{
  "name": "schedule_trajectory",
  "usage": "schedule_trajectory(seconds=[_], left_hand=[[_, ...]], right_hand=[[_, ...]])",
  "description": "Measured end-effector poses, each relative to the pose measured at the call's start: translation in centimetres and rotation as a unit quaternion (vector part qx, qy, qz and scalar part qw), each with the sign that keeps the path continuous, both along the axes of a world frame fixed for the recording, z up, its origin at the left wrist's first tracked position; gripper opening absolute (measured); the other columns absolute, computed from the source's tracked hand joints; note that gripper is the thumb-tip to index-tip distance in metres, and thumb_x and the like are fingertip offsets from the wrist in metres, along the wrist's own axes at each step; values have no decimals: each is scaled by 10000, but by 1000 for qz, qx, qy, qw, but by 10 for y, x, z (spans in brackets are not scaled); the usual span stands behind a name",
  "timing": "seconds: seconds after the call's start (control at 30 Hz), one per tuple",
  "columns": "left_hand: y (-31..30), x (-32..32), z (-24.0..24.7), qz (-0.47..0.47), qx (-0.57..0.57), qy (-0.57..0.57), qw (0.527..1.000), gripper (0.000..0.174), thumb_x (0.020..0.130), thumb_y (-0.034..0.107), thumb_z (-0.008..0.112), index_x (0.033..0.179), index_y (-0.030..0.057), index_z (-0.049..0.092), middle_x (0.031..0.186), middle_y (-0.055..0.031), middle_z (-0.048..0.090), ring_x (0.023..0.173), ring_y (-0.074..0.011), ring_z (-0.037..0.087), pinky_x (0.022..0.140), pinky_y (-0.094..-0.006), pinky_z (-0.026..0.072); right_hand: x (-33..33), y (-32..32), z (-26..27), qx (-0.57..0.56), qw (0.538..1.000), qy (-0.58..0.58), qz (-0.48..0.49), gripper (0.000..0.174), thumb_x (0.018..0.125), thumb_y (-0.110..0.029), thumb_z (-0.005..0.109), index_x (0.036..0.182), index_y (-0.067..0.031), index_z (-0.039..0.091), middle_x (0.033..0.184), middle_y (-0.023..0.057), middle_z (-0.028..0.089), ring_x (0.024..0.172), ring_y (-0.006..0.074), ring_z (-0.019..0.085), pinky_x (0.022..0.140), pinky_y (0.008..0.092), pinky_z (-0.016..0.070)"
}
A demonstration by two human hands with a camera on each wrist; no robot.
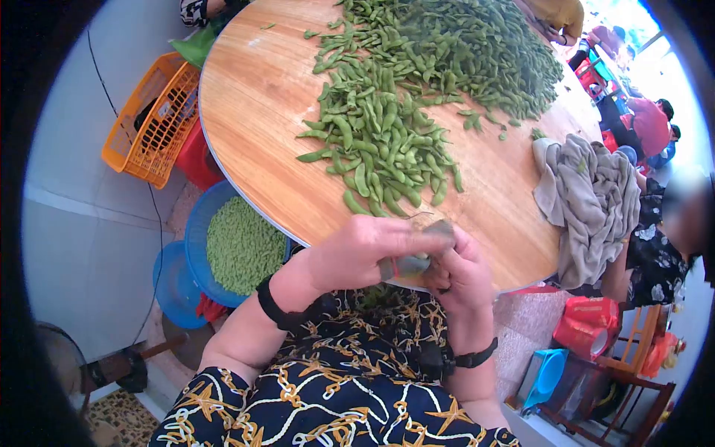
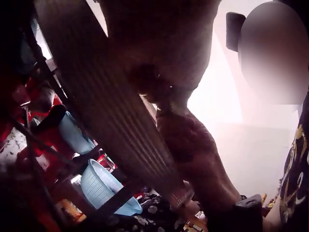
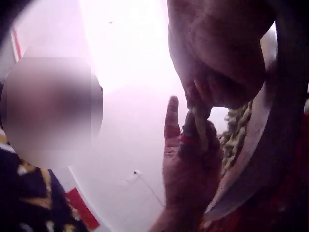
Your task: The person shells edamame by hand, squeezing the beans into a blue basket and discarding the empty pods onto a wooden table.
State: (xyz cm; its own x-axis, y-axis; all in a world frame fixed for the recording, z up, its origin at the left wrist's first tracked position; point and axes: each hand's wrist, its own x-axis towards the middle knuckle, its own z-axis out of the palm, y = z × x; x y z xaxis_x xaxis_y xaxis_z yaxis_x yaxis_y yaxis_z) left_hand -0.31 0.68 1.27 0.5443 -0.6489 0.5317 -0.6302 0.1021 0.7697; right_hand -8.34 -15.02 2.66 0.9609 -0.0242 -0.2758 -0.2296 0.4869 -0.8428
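Both hands meet at the near edge of the round wooden table. My left hand and my right hand pinch a green soybean pod between their fingertips, seen best in the right wrist view. Dark coverings wrap some fingertips, and a red band circles the left thumb. Just beyond the hands lies a loose heap of plump soybean pods. Down to the left, shelled green beans fill much of a blue basket.
A bigger mound of pods covers the table's far side. A crumpled grey cloth lies on the right edge, close to a seated person. An orange crate stands left of the table, with a blue basin below it.
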Motion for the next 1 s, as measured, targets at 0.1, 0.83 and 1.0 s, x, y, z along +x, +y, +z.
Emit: schedule_trajectory(seconds=[0.1, 0.83, 1.0], left_hand=[[6, -1, 4, -86, -1, 7, 996, 303, 759, 61, 638, 1059, 70, 592, 722, -56, 574, 669, -180, 583, 644, -262, 476], [11, -21, -12, -59, -150, 583, 796, 103, 870, 102, 537, 965, 69, 557, 786, 15, 541, 622, -23, 446, 527, -133, 333], [4, -23, -3, -25, -110, 548, 828, 161, 857, 85, 561, 1014, 50, 564, 812, 27, 545, 638, -17, 444, 539, -139, 349]], right_hand=[[-2, 5, -9, 197, 980, 14, 29, 111, 863, -154, 557, 850, -46, 535, 535, -60, 401, 395, 17, 317, 361, 156, 249], [63, -29, 0, -810, 583, 13, -59, 183, 795, -192, 575, 771, -14, 540, 721, 235, 594, 709, 397, 589, 632, 471, 467], [41, -28, 2, -713, 692, -57, -94, 193, 801, -186, 595, 824, 3, 566, 667, 135, 600, 606, 247, 592, 553, 364, 461]])
